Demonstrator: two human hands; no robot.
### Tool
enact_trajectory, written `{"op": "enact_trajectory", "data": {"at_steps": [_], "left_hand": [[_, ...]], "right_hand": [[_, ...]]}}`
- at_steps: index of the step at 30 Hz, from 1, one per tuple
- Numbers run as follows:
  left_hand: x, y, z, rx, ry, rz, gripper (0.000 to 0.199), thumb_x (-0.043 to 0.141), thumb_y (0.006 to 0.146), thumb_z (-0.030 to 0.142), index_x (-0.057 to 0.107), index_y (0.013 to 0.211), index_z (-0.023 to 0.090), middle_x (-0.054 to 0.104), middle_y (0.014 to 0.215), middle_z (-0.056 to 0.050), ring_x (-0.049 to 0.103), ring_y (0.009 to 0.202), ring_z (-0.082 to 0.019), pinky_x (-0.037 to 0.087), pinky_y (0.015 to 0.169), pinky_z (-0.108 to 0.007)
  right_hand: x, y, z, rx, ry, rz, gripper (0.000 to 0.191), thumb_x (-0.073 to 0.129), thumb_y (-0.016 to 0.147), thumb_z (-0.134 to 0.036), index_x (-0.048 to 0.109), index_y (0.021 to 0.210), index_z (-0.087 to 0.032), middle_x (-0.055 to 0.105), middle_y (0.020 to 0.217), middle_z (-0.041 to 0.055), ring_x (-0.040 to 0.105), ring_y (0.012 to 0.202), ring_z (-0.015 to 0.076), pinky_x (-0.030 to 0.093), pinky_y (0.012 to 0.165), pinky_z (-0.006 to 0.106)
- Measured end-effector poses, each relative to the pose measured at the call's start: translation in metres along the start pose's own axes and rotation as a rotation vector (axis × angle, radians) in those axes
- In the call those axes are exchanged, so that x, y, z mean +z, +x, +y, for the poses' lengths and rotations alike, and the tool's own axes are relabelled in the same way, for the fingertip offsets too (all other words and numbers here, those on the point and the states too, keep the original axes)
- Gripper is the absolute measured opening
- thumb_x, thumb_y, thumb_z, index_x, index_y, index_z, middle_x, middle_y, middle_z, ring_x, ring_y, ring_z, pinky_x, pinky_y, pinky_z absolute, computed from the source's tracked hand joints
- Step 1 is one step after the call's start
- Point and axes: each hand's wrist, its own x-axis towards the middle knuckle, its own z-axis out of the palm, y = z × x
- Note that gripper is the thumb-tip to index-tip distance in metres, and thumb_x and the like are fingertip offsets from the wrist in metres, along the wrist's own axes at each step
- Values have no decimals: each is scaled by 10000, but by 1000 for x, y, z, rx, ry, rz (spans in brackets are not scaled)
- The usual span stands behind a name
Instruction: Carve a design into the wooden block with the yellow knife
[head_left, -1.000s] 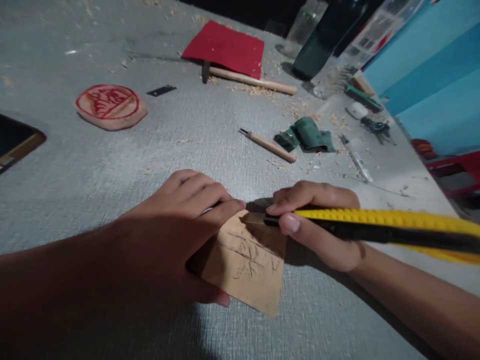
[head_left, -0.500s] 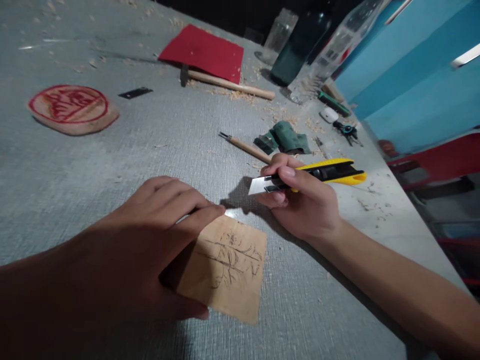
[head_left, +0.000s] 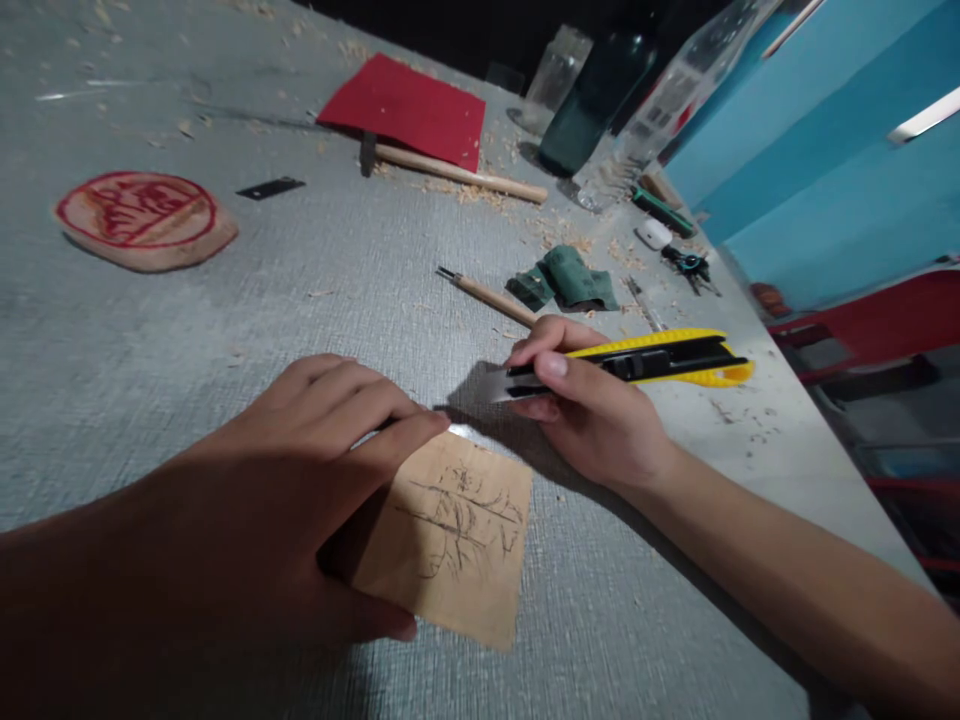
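Observation:
A square, tan wooden block (head_left: 480, 560) with dark line drawings on its top lies on the table (head_left: 300, 310). My left hand (head_left: 322, 480) grips it from the left, thumb at the near edge and index finger at the far edge. My right hand (head_left: 592, 410) holds a yellow and black utility knife (head_left: 660, 358), its blade out and pointing left, just above the table beyond the block. The blade does not touch the wood. Beyond the right hand lies a carving chisel (head_left: 487, 295) with a wooden handle, its end hidden behind the fingers.
At left sit an oval wood piece (head_left: 142, 220) with red marks and a black blade (head_left: 270, 188). Farther back are a hammer (head_left: 457, 172), red sheet (head_left: 409, 110), glass jar (head_left: 555, 80) and dark bottle (head_left: 596, 105). Green crumpled cloth (head_left: 574, 278) and keys (head_left: 690, 268) lie right, among shavings.
My right hand has turned the knife slightly, and its handle end has shifted right and a little down. The blade has moved left. My left hand and the block stay put.

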Motion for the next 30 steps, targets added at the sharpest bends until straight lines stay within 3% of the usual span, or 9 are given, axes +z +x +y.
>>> {"op": "enact_trajectory", "data": {"at_steps": [4, 12, 19, 22, 26, 30], "left_hand": [[1, -1, -1, 7, -4, 12, 1158, 1040, 566, 684, 532, 1518, 265, 694, 1369, -86, 611, 1244, -365, 417, 1140, -575], [3, -2, -3, 5, 4, 26, 1089, 997, 620, 700, 596, 1522, 241, 709, 1365, -98, 621, 1246, -373, 452, 1130, -578], [2, -2, -2, -4, 17, 10, 1131, 996, 613, 727, 564, 1544, 250, 697, 1383, -102, 613, 1262, -382, 462, 1115, -584], [1, -2, -2, 2, 24, 5, 1110, 980, 639, 736, 553, 1541, 251, 698, 1378, -99, 617, 1253, -368, 460, 1111, -571], [1, -1, -3, 21, 29, 9, 1082, 976, 662, 659, 537, 1559, 241, 701, 1387, -94, 625, 1255, -359, 448, 1129, -561], [1, -1, -3, 9, -9, 23, 1003, 967, 653, 530, 554, 1524, 253, 713, 1366, -88, 636, 1225, -356, 431, 1127, -570]], "right_hand": [[1, 0, -4, 18, 35, 23, 283, 1005, 773, -408, 807, 782, -207, 614, 691, -30, 399, 554, 48, 311, 503, 198], [-3, 7, -24, 83, 220, 161, 123, 835, 904, -261, 737, 859, -204, 402, 597, -71, 362, 543, 60, 362, 529, 184], [1, 11, -36, 162, 411, 337, 249, 592, 1047, -210, 650, 807, -179, 406, 618, -68, 318, 512, 50, 334, 495, 175], [15, -6, -36, 121, 329, 384, 232, 616, 1020, -213, 693, 804, -177, 394, 610, -61, 308, 532, 64, 329, 494, 183], [38, -44, -31, 91, 217, 319, 113, 772, 958, -296, 776, 876, -220, 397, 615, -51, 359, 568, 87, 384, 555, 217], [50, -65, -17, 104, 181, 289, 202, 788, 955, -409, 760, 846, -241, 416, 599, -39, 365, 567, 99, 384, 573, 248]]}}
